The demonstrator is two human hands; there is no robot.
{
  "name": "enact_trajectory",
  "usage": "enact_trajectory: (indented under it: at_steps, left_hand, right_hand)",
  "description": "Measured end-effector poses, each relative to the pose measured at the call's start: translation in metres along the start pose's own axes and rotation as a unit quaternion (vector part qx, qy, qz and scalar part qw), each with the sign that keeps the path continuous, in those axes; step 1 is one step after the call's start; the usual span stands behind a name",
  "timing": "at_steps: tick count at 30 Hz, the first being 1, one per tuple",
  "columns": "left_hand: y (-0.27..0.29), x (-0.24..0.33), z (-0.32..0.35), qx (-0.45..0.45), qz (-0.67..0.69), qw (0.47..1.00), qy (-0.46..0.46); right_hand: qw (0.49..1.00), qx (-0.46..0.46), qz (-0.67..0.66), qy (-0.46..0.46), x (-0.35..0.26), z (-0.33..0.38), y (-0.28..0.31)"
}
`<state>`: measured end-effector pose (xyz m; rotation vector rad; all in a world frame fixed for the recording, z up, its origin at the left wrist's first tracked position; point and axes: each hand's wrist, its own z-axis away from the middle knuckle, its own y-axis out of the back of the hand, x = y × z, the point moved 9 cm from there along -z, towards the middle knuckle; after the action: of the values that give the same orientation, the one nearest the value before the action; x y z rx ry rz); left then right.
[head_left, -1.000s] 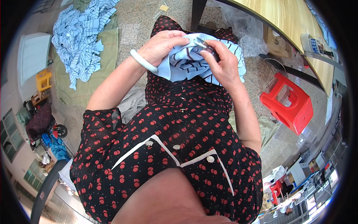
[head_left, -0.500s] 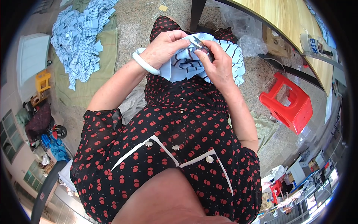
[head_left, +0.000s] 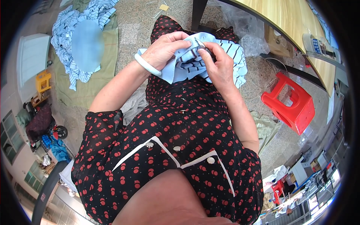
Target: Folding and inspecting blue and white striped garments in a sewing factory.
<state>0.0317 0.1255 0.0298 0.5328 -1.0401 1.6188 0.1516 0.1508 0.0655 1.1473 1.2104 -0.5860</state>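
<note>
My left hand (head_left: 165,48) has bunched the light-blue striped cotton garment (head_left: 187,65) tighter at upper centre; right hand (head_left: 217,62) pinches a small metal snipper (head_left: 198,42), now at its edge.

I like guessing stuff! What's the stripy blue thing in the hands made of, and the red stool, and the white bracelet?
Striped garment: soft cloth, matte; it folds and bunches.
Red stool: probably moulded plastic, smooth with a slight shine.
White bracelet: hard, glossy ring; stone or plastic, cannot tell.
</note>
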Motion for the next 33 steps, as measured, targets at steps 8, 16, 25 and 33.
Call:
enact_trajectory:
  at_steps: [8, 16, 25, 33]
  left_hand:
    - [-0.001, -0.001, 0.001, -0.006, 0.016, 1.000, 0.014]
    - [-0.001, -0.004, 0.000, -0.016, 0.045, 0.998, 0.030]
    - [0.000, -0.006, -0.003, -0.031, 0.039, 0.998, 0.027]
    - [0.005, -0.010, -0.003, -0.022, 0.083, 0.995, 0.053]
  right_hand:
    - [0.999, 0.024, 0.007, 0.027, -0.002, 0.002, 0.003]
    - [0.999, 0.036, 0.021, 0.033, 0.003, -0.004, 0.011]
    - [0.997, -0.012, 0.034, 0.069, -0.012, -0.001, 0.002]
    - [0.994, 0.034, 0.060, 0.086, -0.006, -0.001, 0.009]
